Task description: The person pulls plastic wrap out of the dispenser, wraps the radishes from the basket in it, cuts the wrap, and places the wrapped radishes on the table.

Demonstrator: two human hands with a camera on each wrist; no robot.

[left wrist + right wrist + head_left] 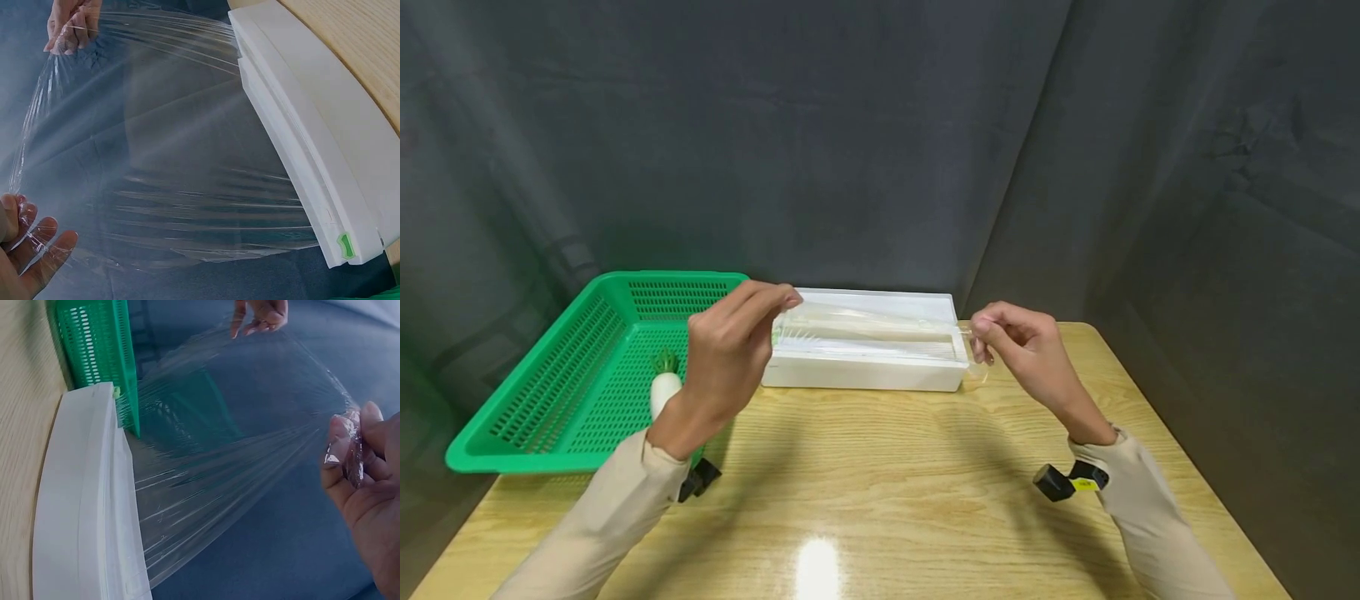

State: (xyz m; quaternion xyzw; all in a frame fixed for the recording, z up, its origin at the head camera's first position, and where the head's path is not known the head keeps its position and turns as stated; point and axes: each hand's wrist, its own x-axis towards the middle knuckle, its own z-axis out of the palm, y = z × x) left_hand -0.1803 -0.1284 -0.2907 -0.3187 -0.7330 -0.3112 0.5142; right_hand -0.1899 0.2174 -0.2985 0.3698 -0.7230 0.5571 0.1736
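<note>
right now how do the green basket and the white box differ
The basket is green with slotted sides; the box is white with solid sides. The basket is broad, the box narrow. The basket holds a white radish, while clear film stretches out of the box. Both rest on the wooden table.

On the table, a basket holding a radish stands left of the wrap box, a curtain behind both.
</note>
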